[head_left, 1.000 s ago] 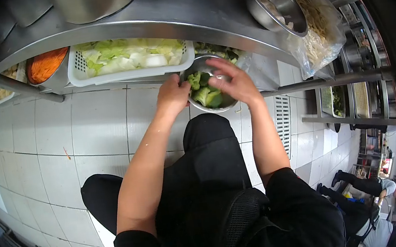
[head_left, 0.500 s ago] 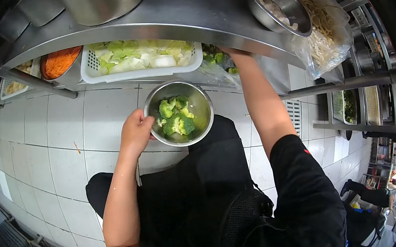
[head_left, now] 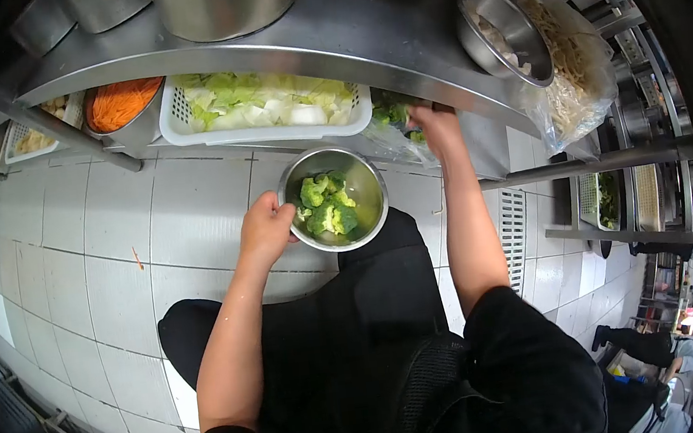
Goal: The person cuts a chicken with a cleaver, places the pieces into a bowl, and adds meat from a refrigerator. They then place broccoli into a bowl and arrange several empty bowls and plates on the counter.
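My left hand (head_left: 268, 230) grips the left rim of a steel bowl (head_left: 377, 187), thumb at the edge. Several green broccoli florets (head_left: 330, 205) lie inside the tilted bowl, which is above my knee. At the lower shelf, my right hand (head_left: 437, 127) is beside a clear plastic bag (head_left: 398, 140) with more broccoli (head_left: 390, 113) in it. Its fingers are curled in at the broccoli, partly in shadow under the upper shelf edge. Whatever they hold cannot be made out.
Left of the bag is a white basket (head_left: 268, 131) of cut cabbage, then a pot of shredded carrot (head_left: 124, 105). On the steel upper shelf (head_left: 360, 35) stand large pots and a steel bowl (head_left: 505, 32). A bag of noodle-like strands (head_left: 569, 71) overhangs its edge. A person (head_left: 643, 347) is at far right.
My right hand has come out from deeper under the upper shelf, so more of it shows. The left hand still holds the bowl; the whole view has shifted slightly.
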Action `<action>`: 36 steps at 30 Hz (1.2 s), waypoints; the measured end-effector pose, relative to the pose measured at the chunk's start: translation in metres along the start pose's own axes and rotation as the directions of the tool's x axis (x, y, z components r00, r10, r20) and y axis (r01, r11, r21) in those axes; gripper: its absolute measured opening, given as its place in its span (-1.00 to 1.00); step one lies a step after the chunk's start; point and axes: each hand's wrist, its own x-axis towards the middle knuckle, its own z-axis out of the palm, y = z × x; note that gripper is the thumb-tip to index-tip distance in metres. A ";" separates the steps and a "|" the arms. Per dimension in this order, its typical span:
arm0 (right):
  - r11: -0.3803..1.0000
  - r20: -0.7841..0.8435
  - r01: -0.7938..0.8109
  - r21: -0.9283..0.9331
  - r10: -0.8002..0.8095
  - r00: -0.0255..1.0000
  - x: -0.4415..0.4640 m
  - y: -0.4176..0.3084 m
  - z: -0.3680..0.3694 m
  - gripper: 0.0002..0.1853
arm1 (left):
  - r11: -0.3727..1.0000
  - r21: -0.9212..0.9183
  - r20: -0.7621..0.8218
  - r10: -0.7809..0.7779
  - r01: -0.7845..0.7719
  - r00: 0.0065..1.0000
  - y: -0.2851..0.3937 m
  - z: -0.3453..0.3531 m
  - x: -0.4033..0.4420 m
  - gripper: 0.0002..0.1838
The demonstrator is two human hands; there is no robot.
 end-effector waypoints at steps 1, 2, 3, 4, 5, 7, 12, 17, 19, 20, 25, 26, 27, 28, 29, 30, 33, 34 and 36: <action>1.000 0.028 -0.006 -0.009 0.006 1.000 -0.028 -0.014 0.007 -0.70 | 1.000 -0.002 0.009 -0.007 0.007 1.000 -0.003 0.004 0.005 -0.79; 1.000 0.057 -0.014 -0.018 0.015 0.998 -0.055 -0.029 0.020 -0.73 | 1.000 -0.002 0.013 -0.004 0.004 1.000 -0.003 0.008 0.008 -0.79; 0.973 0.176 0.090 -0.211 -0.053 0.983 -0.074 -0.029 0.029 -0.66 | 1.000 -0.017 0.028 0.011 -0.010 1.000 -0.004 0.012 0.011 -0.79; 0.901 0.303 0.209 -0.381 -0.092 0.949 -0.089 -0.029 0.037 -0.60 | 0.999 -0.031 0.042 0.025 -0.023 0.999 -0.003 0.015 0.012 -0.79; 0.776 0.472 0.388 -0.497 -0.133 0.871 -0.106 -0.033 0.049 -0.55 | 0.999 0.024 0.053 0.031 -0.032 0.998 0.002 0.016 0.012 -0.79; 0.611 0.629 0.561 -0.559 -0.129 0.767 -0.115 -0.053 0.059 -0.50 | 0.998 0.034 0.057 0.043 -0.045 0.997 0.001 0.019 0.013 -0.79; 0.589 0.178 0.136 -0.797 0.014 0.984 -0.028 -0.022 0.028 -0.47 | 0.997 0.016 0.051 0.071 -0.072 0.996 0.000 0.010 0.014 -0.80; 0.141 0.217 0.240 -0.960 -0.160 0.963 0.041 0.059 0.000 -0.52 | 0.998 0.049 0.045 0.034 -0.036 0.998 -0.002 -0.008 0.012 -0.84; 0.243 0.093 0.141 -0.960 -0.199 0.976 0.035 0.041 0.001 -0.54 | 0.998 0.052 0.024 0.023 -0.025 0.999 -0.001 -0.015 0.008 -0.84; 0.242 0.099 0.144 -0.960 -0.188 0.977 0.022 0.028 0.006 -0.54 | 0.998 0.052 0.014 0.018 -0.018 1.000 0.000 -0.017 0.005 -0.84; 0.849 0.165 0.150 -0.506 -0.075 0.983 -0.103 -0.033 0.043 -0.71 | 0.994 0.109 -0.047 -0.002 0.007 0.999 -0.003 -0.023 -0.021 -0.85; 0.829 0.265 0.195 -0.524 -0.059 0.963 -0.129 -0.064 0.062 -0.71 | 0.989 0.142 -0.074 0.054 -0.043 0.996 0.002 -0.025 -0.033 -0.85; 0.764 0.402 0.337 -0.550 -0.112 0.909 -0.145 -0.078 0.070 -0.70 | 0.990 0.140 -0.068 0.038 -0.028 0.997 0.004 -0.025 -0.045 -0.85; 0.687 0.534 0.477 -0.549 -0.151 0.832 -0.158 -0.096 0.075 -0.68 | 0.993 0.118 -0.066 -0.007 0.015 0.998 0.004 -0.025 -0.061 -0.84; 0.731 0.526 0.410 -0.546 -0.081 0.846 -0.171 -0.122 0.077 -0.67 | 0.994 0.096 -0.065 -0.047 0.053 0.997 0.013 -0.027 -0.079 -0.83; 0.768 0.520 0.343 -0.541 -0.015 0.854 -0.180 -0.149 0.078 -0.65 | 0.994 0.094 -0.064 -0.050 0.056 0.997 0.031 -0.031 -0.100 -0.83; 0.755 0.414 0.110 -0.646 0.226 0.882 -0.202 -0.206 0.064 -0.61 | 0.996 0.074 -0.085 -0.038 0.044 0.996 0.094 -0.043 -0.169 -0.83; 0.706 0.329 -0.047 -0.706 0.386 0.862 -0.208 -0.224 0.057 -0.59 | 0.991 0.115 -0.081 -0.056 0.065 0.995 0.116 -0.049 -0.188 -0.83; 0.697 0.350 -0.196 -0.690 0.558 0.753 -0.222 -0.283 0.055 -0.57 | 0.983 0.177 -0.041 -0.034 0.041 0.999 0.165 -0.061 -0.225 -0.82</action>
